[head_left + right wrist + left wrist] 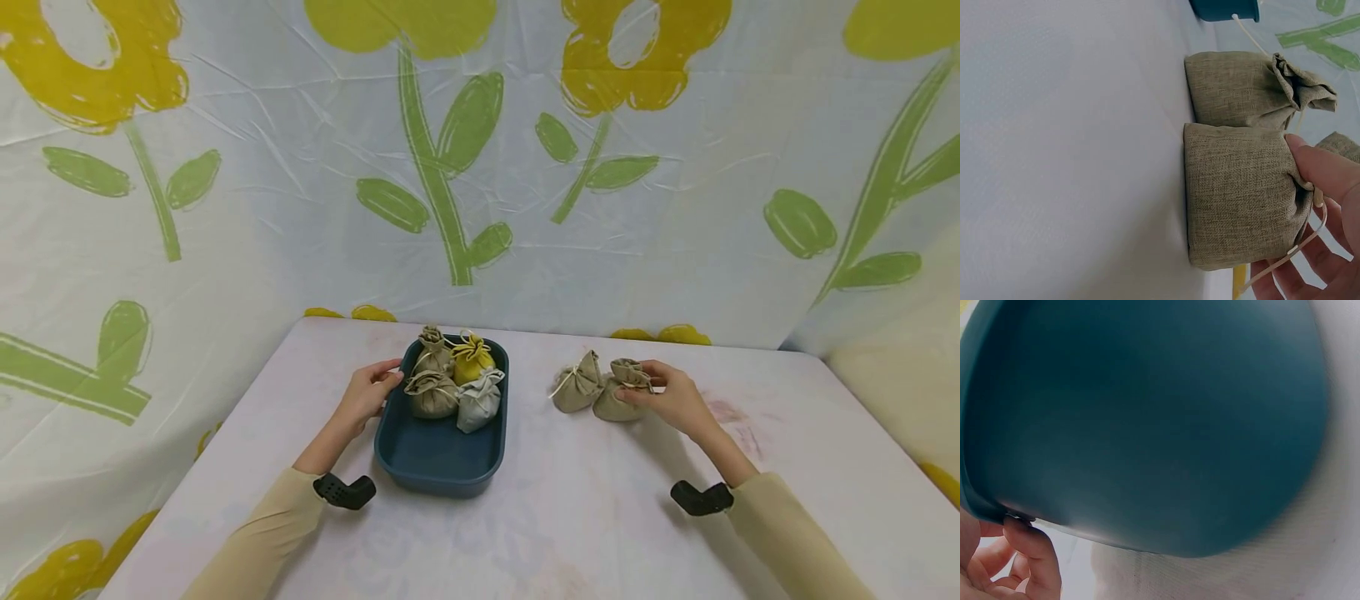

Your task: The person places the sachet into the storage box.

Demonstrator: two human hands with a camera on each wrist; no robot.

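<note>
My right hand [672, 402] pinches the gathered neck of a brown drawstring pouch [1244, 194], which stands on the table. Right beside it, on its left, stands a second brown drawstring pouch [577, 388] with a pale cord. My left hand [366, 393] holds the left rim of a dark blue tray [442, 486], thumb and fingers at its edge. At the tray's far end sit two brown pouches [433, 398], a yellow pouch [472, 360] and a light grey pouch [479, 402]. In the left wrist view the tray's side [1166, 425] hides its contents.
A pale cloth covers the table [555, 517]. Behind it hangs a white sheet [300, 192] printed with yellow flowers and green leaves. Both wrists carry a black camera mount, one of them at the left cuff [345, 492].
</note>
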